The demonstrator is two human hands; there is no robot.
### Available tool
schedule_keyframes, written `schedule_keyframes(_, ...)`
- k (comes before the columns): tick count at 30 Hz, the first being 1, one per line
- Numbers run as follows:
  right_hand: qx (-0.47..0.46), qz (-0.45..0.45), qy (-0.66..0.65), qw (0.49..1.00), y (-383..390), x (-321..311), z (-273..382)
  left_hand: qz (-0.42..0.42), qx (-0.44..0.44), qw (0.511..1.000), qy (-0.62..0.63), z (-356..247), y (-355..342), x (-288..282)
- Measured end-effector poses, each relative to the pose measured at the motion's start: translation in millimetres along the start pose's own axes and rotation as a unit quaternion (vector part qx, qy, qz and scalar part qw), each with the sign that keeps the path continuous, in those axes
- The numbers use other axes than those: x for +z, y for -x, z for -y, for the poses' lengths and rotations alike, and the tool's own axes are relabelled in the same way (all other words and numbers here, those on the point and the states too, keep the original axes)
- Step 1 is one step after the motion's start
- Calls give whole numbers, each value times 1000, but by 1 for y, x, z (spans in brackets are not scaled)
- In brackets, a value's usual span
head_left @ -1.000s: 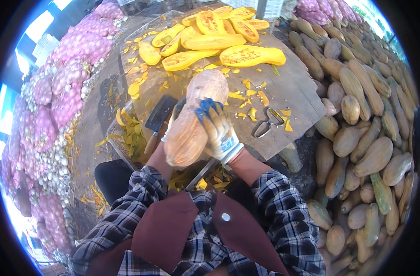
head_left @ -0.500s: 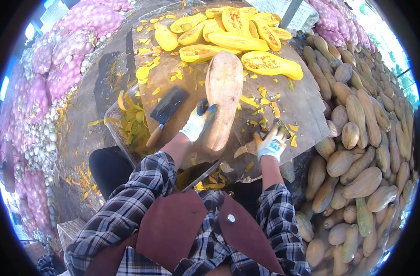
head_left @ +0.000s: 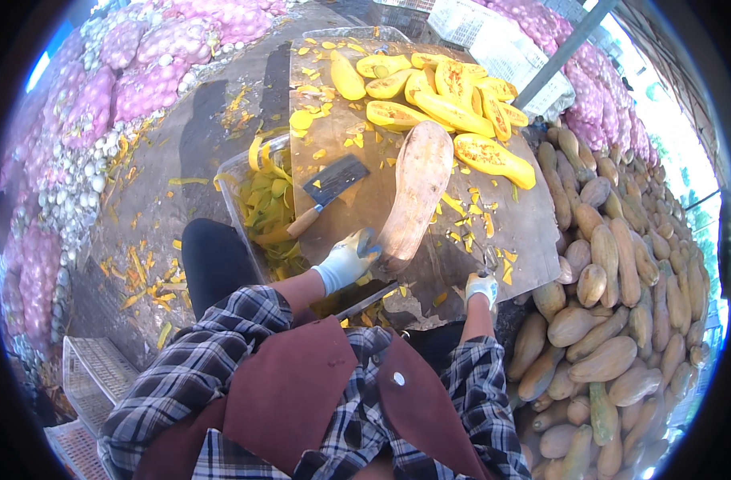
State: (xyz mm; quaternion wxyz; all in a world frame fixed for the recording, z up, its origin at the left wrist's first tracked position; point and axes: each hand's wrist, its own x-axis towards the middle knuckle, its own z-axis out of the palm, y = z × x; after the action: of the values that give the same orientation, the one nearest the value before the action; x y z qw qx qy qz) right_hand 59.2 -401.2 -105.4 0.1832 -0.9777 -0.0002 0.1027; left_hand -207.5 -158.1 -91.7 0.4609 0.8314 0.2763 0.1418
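Note:
A long, pale tan butternut squash point(head_left: 420, 180) with its skin on lies lengthwise on the board, narrow end toward me. My left hand point(head_left: 348, 260), in a white glove with blue fingertips, is at the left of that narrow end. Its fingers are loosely bent and whether they touch the squash is unclear. Low at the board's right edge, my gloved right hand point(head_left: 481, 288) is closed around a small metal peeler point(head_left: 490, 258). To the left of the squash rests a cleaver point(head_left: 333, 180) with a dark, broad blade and wooden handle.
Halved, peeled yellow squash point(head_left: 453, 112) are heaped at the board's point(head_left: 525, 232) far side. A crate of peelings point(head_left: 261, 200) stands left, beside my knee. Unpeeled squash point(head_left: 613, 320) pile up at right. Pink net sacks point(head_left: 153, 92) and white crates point(head_left: 501, 48) stand farther off.
My left hand has slid from the squash's side toward its near end. My right hand has drawn back toward me with the peeler. The whole view has shifted.

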Motion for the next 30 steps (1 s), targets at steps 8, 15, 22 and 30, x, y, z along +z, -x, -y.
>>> schedule_keyframes(8, -158, 272, -577, 754, 167, 1, 83, 90, 44, 957, 271, -39, 18, -5)
schedule_keyframes(15, -287, 252, -415, 826, 217, 36, 80, 130, -10, 948, 291, -30, 36, -33)
schedule_keyframes(22, -107, 90, -608, 782, 101, 14, 52, -126, -92, 954, -257, 25, -5, -87)
schedule_keyframes(30, -132, -72, 10, 989, 31, 15, 104, -22, -229, 940, -254, 75, -6, -94)
